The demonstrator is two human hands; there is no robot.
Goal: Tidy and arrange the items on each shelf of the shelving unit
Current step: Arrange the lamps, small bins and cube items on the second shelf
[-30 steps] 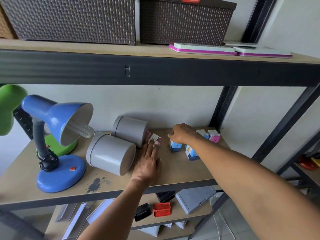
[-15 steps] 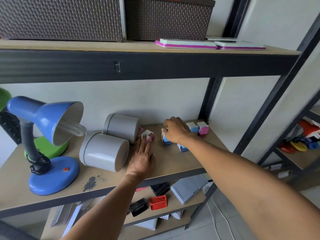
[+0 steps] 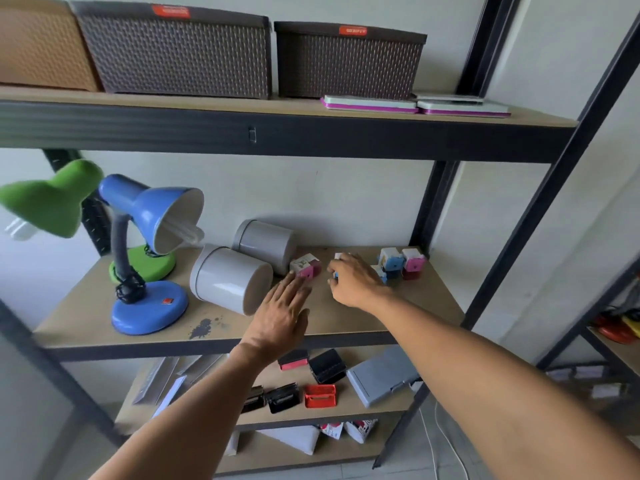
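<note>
Small pink and blue boxes point(image 3: 401, 263) sat near the middle shelf's point(image 3: 104, 306) back right corner, while one pink box point(image 3: 306, 268) lay against the rear gray canister point(image 3: 266, 245). Your left hand point(image 3: 284, 313) lay flat, fingers spread, holding nothing, its fingertips just short of that pink box. Your right hand point(image 3: 353, 282) curled over a small box I could barely see.

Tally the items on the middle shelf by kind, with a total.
Desk lamps: 2 (blue desk lamp, green desk lamp)
Grey cylindrical canisters on their sides: 2
Small pink or blue blocks visible: about 5, some hidden by the right hand
Total: about 9
</note>
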